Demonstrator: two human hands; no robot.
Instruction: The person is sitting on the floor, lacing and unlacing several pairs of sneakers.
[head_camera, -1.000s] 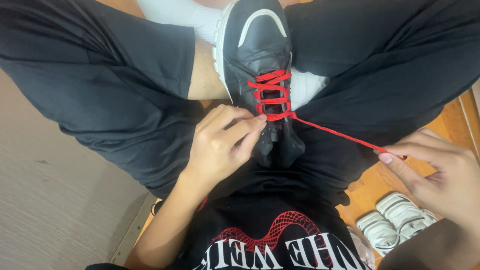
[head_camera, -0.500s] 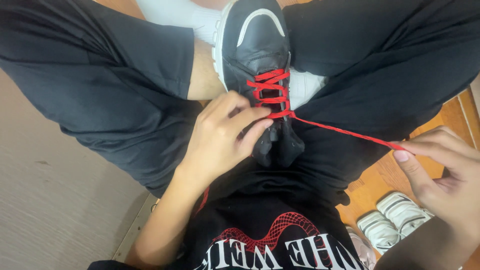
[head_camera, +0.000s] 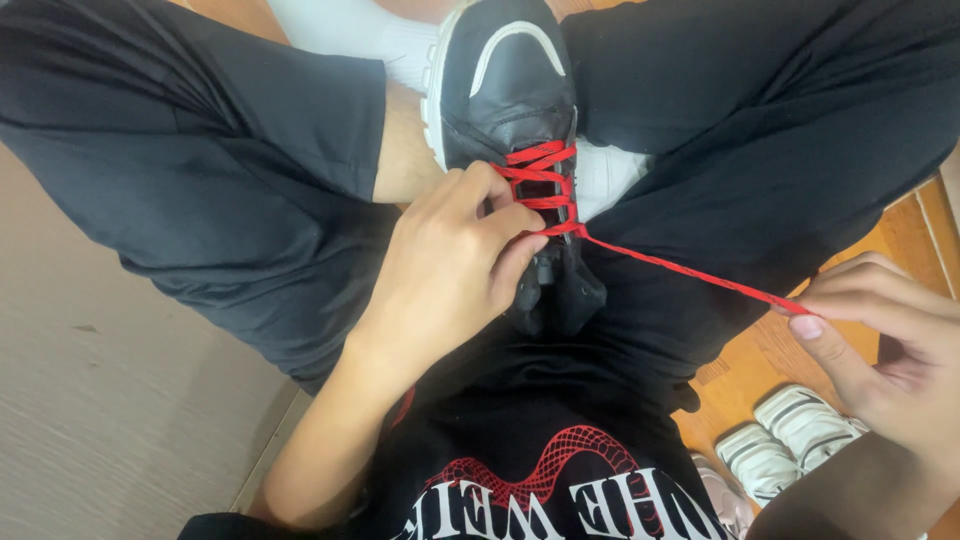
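Observation:
A black shoe with a white sole (head_camera: 505, 95) rests in my lap between my crossed legs in black trousers. A red lace (head_camera: 540, 185) is threaded through its eyelets. My left hand (head_camera: 450, 265) presses on the laced part of the shoe, fingertips pinching at the lowest crossing. One free end of the red lace (head_camera: 690, 275) runs taut to the right, where my right hand (head_camera: 880, 340) pinches it between thumb and fingers. The shoe's tongue and the left lace end are partly hidden under my left hand.
A pair of white sandals (head_camera: 790, 445) lies on the orange wooden floor (head_camera: 905, 235) at lower right. A beige wall or panel (head_camera: 110, 400) fills the left side. My black shirt with a red snake print (head_camera: 540, 470) fills the bottom middle.
My left hand has slid up over the laces, covering more of the lower crossings. My right hand has drawn the lace end slightly further right, keeping it taut.

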